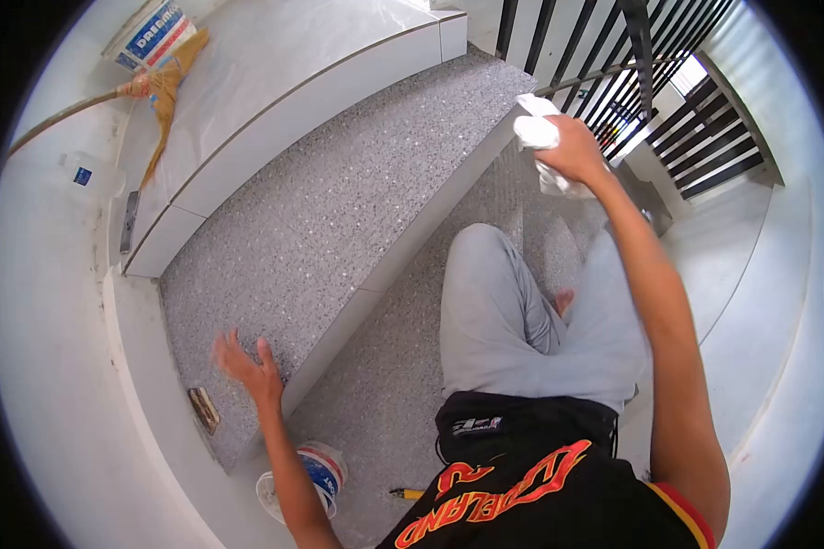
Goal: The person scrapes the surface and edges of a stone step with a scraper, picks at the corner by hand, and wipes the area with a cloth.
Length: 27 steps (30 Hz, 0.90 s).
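Observation:
My right hand [574, 152] is closed around a crumpled white cloth [536, 134], which bulges out on both sides of the fist beside the railing end of the step. My left hand [249, 368], fingers spread, is over the speckled grey stair tread [330, 201] near its front edge, with nothing in it. Close to that hand, a small block with a pale, worn face [204, 410] lies against the wall side of the tread. Below my left forearm stands a white bucket with a blue label [323, 471], partly hidden by the arm.
A straw broom [167, 91] leans on the upper step, in front of a labelled bucket [152, 37]. A clear plastic bottle [84, 172] is by the left wall. Black railing bars [604, 55] line the far right. A yellow-handled tool [406, 493] lies beside me.

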{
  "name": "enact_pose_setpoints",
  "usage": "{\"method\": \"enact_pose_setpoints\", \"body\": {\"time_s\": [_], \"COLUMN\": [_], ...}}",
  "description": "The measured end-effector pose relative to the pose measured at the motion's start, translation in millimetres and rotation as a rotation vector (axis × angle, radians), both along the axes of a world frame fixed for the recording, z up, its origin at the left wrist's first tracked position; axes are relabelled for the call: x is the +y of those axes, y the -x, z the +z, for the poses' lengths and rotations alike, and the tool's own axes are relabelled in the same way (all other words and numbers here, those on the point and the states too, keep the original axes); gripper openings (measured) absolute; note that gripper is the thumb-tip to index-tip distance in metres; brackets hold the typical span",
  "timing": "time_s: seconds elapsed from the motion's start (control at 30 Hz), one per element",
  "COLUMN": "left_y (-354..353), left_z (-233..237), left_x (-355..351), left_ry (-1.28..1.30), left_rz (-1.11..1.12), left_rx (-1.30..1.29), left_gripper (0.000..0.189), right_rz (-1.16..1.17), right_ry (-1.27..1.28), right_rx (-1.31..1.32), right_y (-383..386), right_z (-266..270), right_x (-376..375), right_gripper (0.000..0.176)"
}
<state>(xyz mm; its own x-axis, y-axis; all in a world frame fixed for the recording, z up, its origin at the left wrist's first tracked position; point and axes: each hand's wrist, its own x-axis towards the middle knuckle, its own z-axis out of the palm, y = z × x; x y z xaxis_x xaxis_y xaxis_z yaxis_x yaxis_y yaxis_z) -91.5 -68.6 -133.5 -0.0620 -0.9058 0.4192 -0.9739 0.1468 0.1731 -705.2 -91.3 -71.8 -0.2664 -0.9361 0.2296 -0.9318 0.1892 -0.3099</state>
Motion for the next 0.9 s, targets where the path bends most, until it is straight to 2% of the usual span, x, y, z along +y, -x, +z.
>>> {"method": "enact_pose_setpoints", "body": {"time_s": [0.1,0.17,0.23,0.27,0.3,0.33,0.4,0.43,0.5,0.53,0.6,0.67,0.73,0.77,0.8,0.83,0.87,0.9], "left_y": [12.2,28.2,24.7,22.3,25.1,26.7,27.4,28.6,30.7,28.8,26.9,21.9,26.1,27.7,28.8,27.6,25.9,24.9], "left_z": [-6.6,1.5,1.5,-1.6,-0.9,2.2,8.0,9.4,10.2,10.1,6.6,4.0,7.3,8.7,7.4,7.7,8.3,7.4], "left_x": [-8.6,-7.9,-8.4,-8.5,-8.6,-8.5,-6.1,-6.2,-8.1,-8.9,-9.1,-10.5,-9.0,-10.0,-9.6,-10.2,-11.0,-15.3], "left_ry": [-0.071,-0.199,-0.193,-0.179,-0.19,-0.191,-0.213,-0.216,-0.22,-0.217,-0.222,-0.201,-0.228,-0.223,-0.222,-0.216,-0.209,-0.198], "left_rz": [-0.093,-0.111,-0.124,-0.133,-0.116,-0.121,-0.128,-0.123,-0.12,-0.109,-0.093,-0.103,-0.091,-0.094,-0.086,-0.092,-0.098,-0.092], "left_rx": [0.113,-0.044,-0.012,0.015,0.015,0.026,0.023,0.036,0.061,0.082,0.115,0.138,0.131,0.122,0.137,0.102,0.064,0.067], "left_gripper": [0.064,0.064,0.063,0.063,0.063,0.061,0.06,0.058,0.057,0.056,0.055,0.053,0.053,0.053,0.053,0.053,0.053,0.053], "right_rz": [0.217,0.43,0.559,0.601,0.638,0.774,1.085,1.082,1.512,1.508,1.618,1.397,1.103,0.902,0.374,0.216,0.325,0.297], "right_ry": [-0.136,-0.182,-0.284,-0.396,-0.513,-0.529,-0.603,-0.609,-0.449,-0.462,-0.493,-0.253,-0.432,-0.537,-0.928,-0.893,-0.617,-0.525], "right_rx": [-0.043,0.005,-0.162,-0.335,-0.517,-0.671,-0.788,-0.799,-0.55,-0.546,-0.107,-0.314,-0.217,-0.12,0.203,0.232,0.482,0.502], "right_y": [25.8,24.7,13.6,3.3,-21.4,-51.2,-124.2,-163.0,-221.6,-231.0,-238.6,-177.3,-52.9,5.3,44.3,88.6,148.6,147.6], "right_z": [-16.7,-31.1,-38.6,-39.0,-30.2,-22.7,-41.7,-54.7,-94.4,-118.0,-163.3,-192.3,-200.7,-164.0,-127.3,-110.7,-127.0,-96.5], "right_x": [20.9,37.1,29.1,18.7,7.9,0.5,2.2,13.7,32.1,27.8,22.1,6.8,-21.7,-33.8,-49.8,-60.6,-54.7,-50.9], "right_gripper": [0.052,0.051,0.051,0.052,0.053,0.054,0.051,0.051,0.054,0.054,0.056,0.039,0.059,0.05,0.053,0.05,0.06,0.059]}}
